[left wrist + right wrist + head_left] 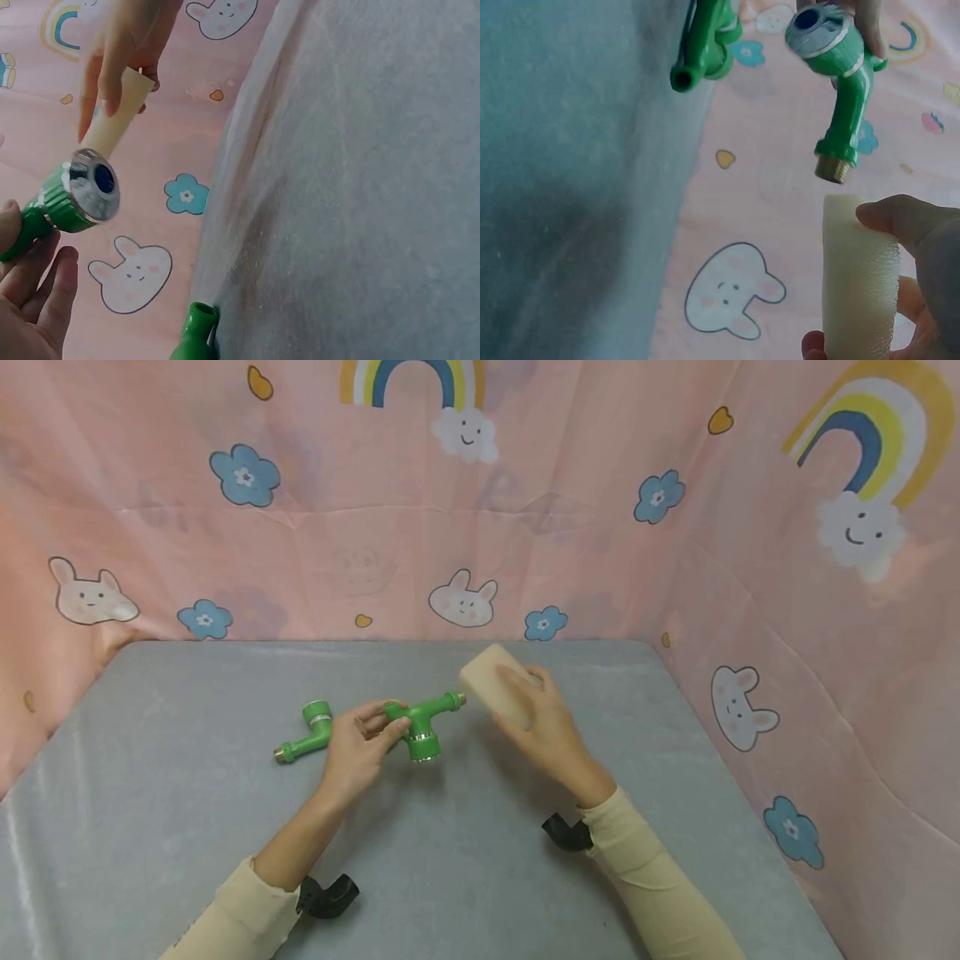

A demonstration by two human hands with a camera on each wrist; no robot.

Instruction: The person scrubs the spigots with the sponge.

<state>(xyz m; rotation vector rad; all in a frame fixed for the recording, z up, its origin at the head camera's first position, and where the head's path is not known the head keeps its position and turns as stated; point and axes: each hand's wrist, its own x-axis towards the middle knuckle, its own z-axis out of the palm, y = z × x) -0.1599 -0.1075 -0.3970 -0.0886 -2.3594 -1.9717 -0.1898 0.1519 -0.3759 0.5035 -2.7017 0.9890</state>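
My left hand (354,753) pinches a green faucet (422,723) above the table, thumb in front and fingers behind. Its brass threaded end points toward the right hand, and a silver-rimmed green collar hangs downward. In my right hand (553,735) is a cream sponge block (489,683), gripped between thumb and fingers. A small gap separates the sponge (859,277) from the brass end of the held faucet (847,105) in the right wrist view. Beside the left hand, a second green faucet (306,745) lies on the table, partly hidden by that hand.
The grey cloth-covered table (480,877) reaches back to a pink curtain (322,543) printed with rabbits, flowers and rainbows. More curtain (840,710) runs along the right side. Black curved pieces (330,897) sit at both wrists by the sleeve cuffs.
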